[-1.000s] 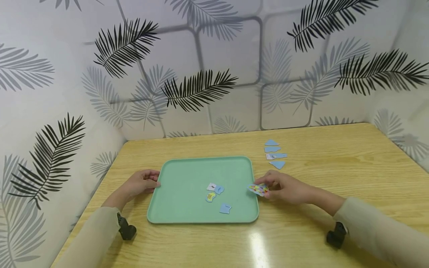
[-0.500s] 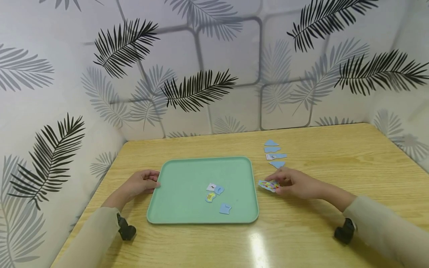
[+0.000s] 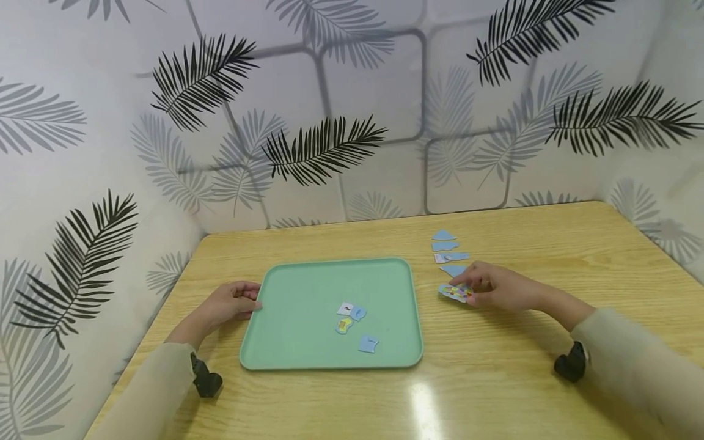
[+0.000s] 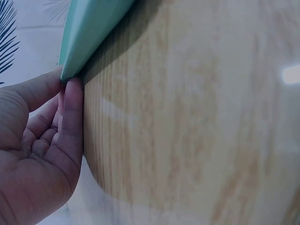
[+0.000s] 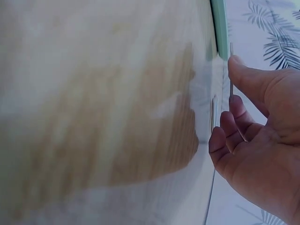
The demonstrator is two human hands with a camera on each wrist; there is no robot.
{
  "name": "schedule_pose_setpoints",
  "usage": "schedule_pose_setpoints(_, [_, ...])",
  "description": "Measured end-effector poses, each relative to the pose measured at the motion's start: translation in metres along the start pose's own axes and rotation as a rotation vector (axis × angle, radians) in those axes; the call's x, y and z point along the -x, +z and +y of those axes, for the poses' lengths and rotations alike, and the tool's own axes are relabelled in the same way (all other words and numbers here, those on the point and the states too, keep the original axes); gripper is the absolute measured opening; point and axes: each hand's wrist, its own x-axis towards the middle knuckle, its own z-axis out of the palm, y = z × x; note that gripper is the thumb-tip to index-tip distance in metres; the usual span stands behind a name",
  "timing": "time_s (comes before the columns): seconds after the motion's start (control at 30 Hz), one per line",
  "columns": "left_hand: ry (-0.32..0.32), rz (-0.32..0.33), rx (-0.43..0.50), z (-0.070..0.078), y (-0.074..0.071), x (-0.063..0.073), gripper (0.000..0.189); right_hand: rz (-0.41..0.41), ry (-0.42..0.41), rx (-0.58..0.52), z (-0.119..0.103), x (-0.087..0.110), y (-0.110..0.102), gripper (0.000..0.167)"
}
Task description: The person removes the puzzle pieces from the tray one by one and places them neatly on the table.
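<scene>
At the left, my left hand [image 3: 228, 302] pinches the rim of a mint-green tray [image 3: 302, 305]. In the left wrist view the thumb lies on one side of the tray's edge [image 4: 89, 37] and the fingers on the other. My right hand [image 3: 497, 287], right of the tray, pinches a multicoloured jigsaw puzzle piece [image 3: 453, 293] between thumb and fingers. From the right wrist camera this piece [image 5: 231, 84] shows only as a thin edge. It is held just above the table, close to a blue puzzle piece [image 3: 453, 269] that the fingers partly cover.
Inside the tray lie a white-and-blue pair of pieces [image 3: 357, 313], a yellow piece [image 3: 344, 326] and a blue piece [image 3: 368, 344]. Beyond the right hand, blue pieces [image 3: 444, 246] form a column on the wooden table [image 3: 577, 263]. A patterned wall [image 3: 379, 177] stands behind.
My right hand has carried the multicoloured puzzle piece from over the tray's right rim to the right and away from me, near the column of blue pieces. The left hand stays on the tray.
</scene>
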Motion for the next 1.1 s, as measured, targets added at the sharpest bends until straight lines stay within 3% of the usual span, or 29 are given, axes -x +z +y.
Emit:
schedule_pose_setpoints(0.43, [0.002,0.001,-0.003,0.001,0.000,0.002,0.054,-0.004,-0.003,0.049,0.015,-0.006,-0.012,0.038])
schedule_pose_setpoints(0.8, [-0.007,0.002,-0.001,0.002,-0.001,0.001,0.053,-0.017,-0.041,0.027,0.020,-0.012,-0.009,0.038])
schedule_pose_setpoints(1.1, [-0.008,-0.002,0.000,0.001,-0.001,0.000,0.054,-0.009,-0.023,0.066,0.022,-0.014,-0.011,0.037])
